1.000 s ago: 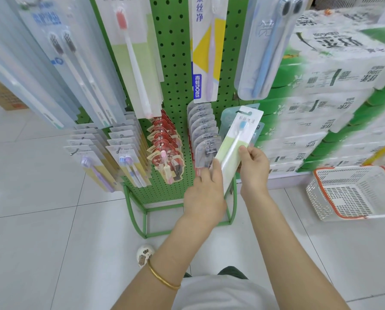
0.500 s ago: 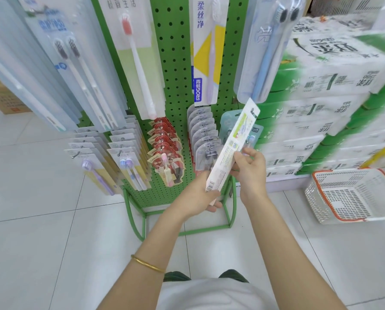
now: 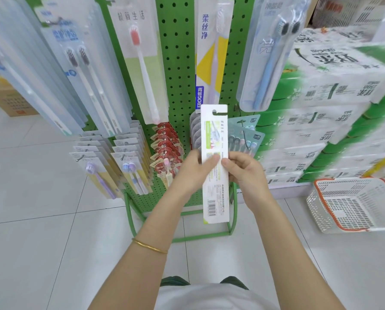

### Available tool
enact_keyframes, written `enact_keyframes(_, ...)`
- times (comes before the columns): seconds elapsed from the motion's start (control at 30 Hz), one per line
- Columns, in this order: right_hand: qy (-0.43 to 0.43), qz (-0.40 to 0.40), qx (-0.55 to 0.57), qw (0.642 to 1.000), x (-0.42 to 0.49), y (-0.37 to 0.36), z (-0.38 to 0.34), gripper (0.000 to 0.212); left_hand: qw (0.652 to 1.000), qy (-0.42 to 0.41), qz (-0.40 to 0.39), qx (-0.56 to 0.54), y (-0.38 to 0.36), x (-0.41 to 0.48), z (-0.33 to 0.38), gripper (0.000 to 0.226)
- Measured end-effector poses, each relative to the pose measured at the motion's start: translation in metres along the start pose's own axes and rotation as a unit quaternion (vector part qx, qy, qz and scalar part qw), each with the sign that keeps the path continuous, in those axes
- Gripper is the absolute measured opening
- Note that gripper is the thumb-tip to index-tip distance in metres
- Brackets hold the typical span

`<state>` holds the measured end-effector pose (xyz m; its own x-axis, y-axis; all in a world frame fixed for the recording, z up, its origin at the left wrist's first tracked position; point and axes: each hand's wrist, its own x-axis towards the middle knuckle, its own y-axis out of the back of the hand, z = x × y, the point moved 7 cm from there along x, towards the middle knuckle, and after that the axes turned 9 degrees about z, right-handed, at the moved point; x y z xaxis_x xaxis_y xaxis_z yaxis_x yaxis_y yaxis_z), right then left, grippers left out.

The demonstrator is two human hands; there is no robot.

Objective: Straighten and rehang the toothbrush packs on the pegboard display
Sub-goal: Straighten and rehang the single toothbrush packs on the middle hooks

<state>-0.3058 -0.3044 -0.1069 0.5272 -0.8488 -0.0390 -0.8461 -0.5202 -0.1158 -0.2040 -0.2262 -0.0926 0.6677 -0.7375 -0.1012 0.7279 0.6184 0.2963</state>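
I hold a long white toothbrush pack (image 3: 215, 193) upright in front of the green pegboard (image 3: 179, 70), its printed back with a barcode facing me and its hang hole at the top. My left hand (image 3: 192, 170) pinches its left edge near the middle. My right hand (image 3: 245, 173) pinches the right edge at the same height. Behind the pack, a teal multi-brush pack (image 3: 246, 139) hangs on a peg at the lower right of the board. Rows of small packs (image 3: 131, 162) hang at the lower left.
Long toothbrush packs (image 3: 142, 63) hang across the upper pegs. Stacked green-and-white tissue cases (image 3: 334, 113) stand to the right. A white and orange shopping basket (image 3: 352, 204) sits on the tiled floor at right. The stand's green frame (image 3: 187, 237) rests on the floor.
The pack was flipped from its front to its printed back and turned from tilted to upright. Both hands shifted to pinch it at the middle.
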Motion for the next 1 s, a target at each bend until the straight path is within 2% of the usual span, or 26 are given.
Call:
enact_keyframes(0.07, 0.004, -0.038, -0.009, 0.999, -0.002, -0.004, -0.001, 0.016, 0.997, -0.003, 0.068, -0.030, 0.015, 0.008, 0.013, 0.029)
enact_keyframes(0.13, 0.005, -0.068, -0.011, 0.998, -0.004, -0.009, 0.000, 0.016, 0.991, -0.016, 0.120, -0.061, 0.029, 0.014, 0.026, 0.018)
enact_keyframes(0.3, 0.000, -0.089, -0.010, 0.996, -0.005, -0.015, -0.001, 0.017, 0.976, -0.037, 0.177, -0.123, 0.051, 0.016, 0.046, 0.014)
enact_keyframes(0.5, -0.032, -0.112, -0.005, 0.993, -0.001, -0.018, -0.001, 0.008, 0.973, -0.003, 0.141, -0.183, 0.049, 0.017, 0.045, 0.014)
enact_keyframes(0.6, -0.070, -0.145, 0.005, 0.987, 0.004, -0.021, 0.002, 0.026, 0.968, -0.003, 0.110, -0.227, 0.048, 0.019, 0.048, 0.019)
enact_keyframes(0.7, -0.106, -0.214, 0.042, 0.970, 0.003, -0.032, 0.002, 0.061, 0.957, -0.012, 0.079, -0.278, 0.047, 0.019, 0.059, 0.018)
enact_keyframes(0.77, -0.111, -0.261, 0.054, 0.957, 0.000, -0.041, -0.001, 0.074, 0.947, -0.009, 0.056, -0.315, 0.045, 0.017, 0.066, 0.018)
enact_keyframes(0.9, -0.103, -0.287, 0.073, 0.950, -0.002, -0.051, -0.011, 0.071, 0.933, -0.011, 0.025, -0.360, 0.048, 0.014, 0.072, 0.014)
enact_keyframes(1.0, -0.050, -0.241, 0.027, 0.969, 0.003, -0.057, -0.027, 0.063, 0.930, -0.022, 0.065, -0.361, 0.063, 0.010, 0.079, 0.015)
